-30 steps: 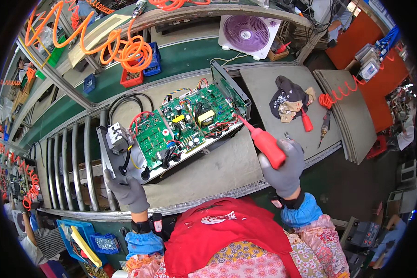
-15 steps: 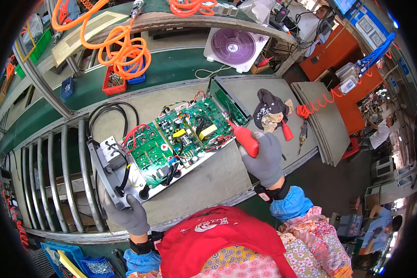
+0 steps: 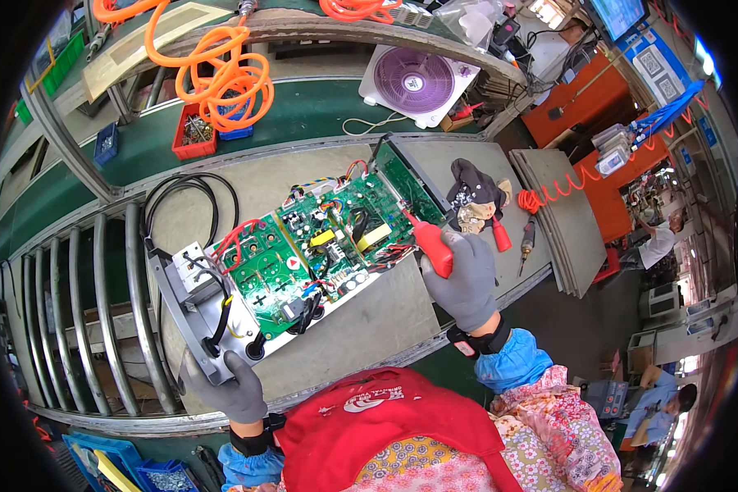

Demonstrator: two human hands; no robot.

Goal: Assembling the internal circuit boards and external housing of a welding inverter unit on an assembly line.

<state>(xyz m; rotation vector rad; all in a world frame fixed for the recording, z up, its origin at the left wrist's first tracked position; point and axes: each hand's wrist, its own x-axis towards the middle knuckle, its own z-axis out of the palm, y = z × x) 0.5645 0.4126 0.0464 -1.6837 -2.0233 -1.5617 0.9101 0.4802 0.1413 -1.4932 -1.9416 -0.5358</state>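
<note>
A long electronics chassis with green circuit boards (image 3: 266, 283), wires and yellow-wrapped parts lies slantwise on the workbench. At its near left end stands a grey metal end panel (image 3: 180, 316), and my left hand (image 3: 234, 389) grips that panel's lower corner, thumb on top. My right hand (image 3: 467, 283), in a grey glove too, is closed around a red squeeze bottle (image 3: 433, 248) with a thin pointed nozzle. The nozzle tip is at the right end of the boards, by the upright green board (image 3: 414, 180); whether it touches cannot be made out.
Right of the chassis lie a dark cloth (image 3: 476, 193), another red bottle (image 3: 501, 236) and a screwdriver-like tool (image 3: 527, 246) on a red coiled hose. Metal rollers (image 3: 111, 320) are at left. A purple fan (image 3: 414, 82) and red screw bin (image 3: 193, 135) stand behind.
The view has shifted slightly. The chassis and both hands keep nearly the same places relative to each other, with the red bottle's tip still at the right end of the boards.
</note>
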